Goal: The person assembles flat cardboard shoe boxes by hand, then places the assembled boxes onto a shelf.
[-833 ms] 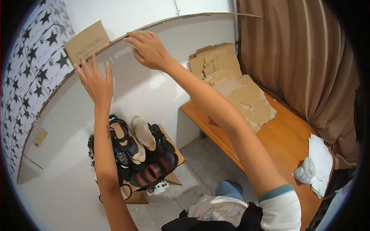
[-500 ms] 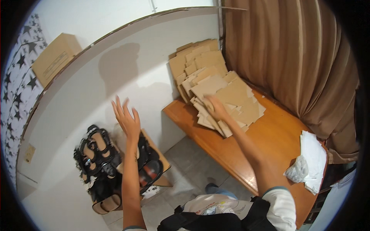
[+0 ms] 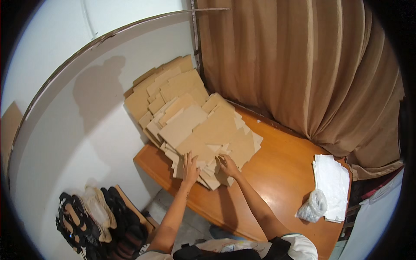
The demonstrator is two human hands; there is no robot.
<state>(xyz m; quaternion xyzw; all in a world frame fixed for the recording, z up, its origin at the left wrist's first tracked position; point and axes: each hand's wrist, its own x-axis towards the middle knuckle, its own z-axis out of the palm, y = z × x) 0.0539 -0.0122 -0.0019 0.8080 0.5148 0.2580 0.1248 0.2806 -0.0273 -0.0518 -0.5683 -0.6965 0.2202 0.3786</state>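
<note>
A large heap of flat, folded brown cardboard boxes (image 3: 186,125) lies overlapped on the wooden table, its far end leaning up against the white wall. My left hand (image 3: 190,168) rests on the near edge of the heap, fingers stretched out and slightly apart. Just to its right, my right hand (image 3: 229,166) has its fingers bent around the edge of a flat cardboard box (image 3: 223,177) at the near end. Its fingertips are partly hidden among the flaps.
The orange-brown wooden table (image 3: 277,173) runs toward the right. White sheets (image 3: 331,186) and a clear plastic bag (image 3: 314,206) lie at its right end. A brown curtain (image 3: 268,65) hangs behind. Several pairs of shoes (image 3: 97,212) stand at the lower left.
My view has turned to the right. The left hand, raised in the air before, has come down onto the cardboard. My right hand has moved to the near edge of the heap.
</note>
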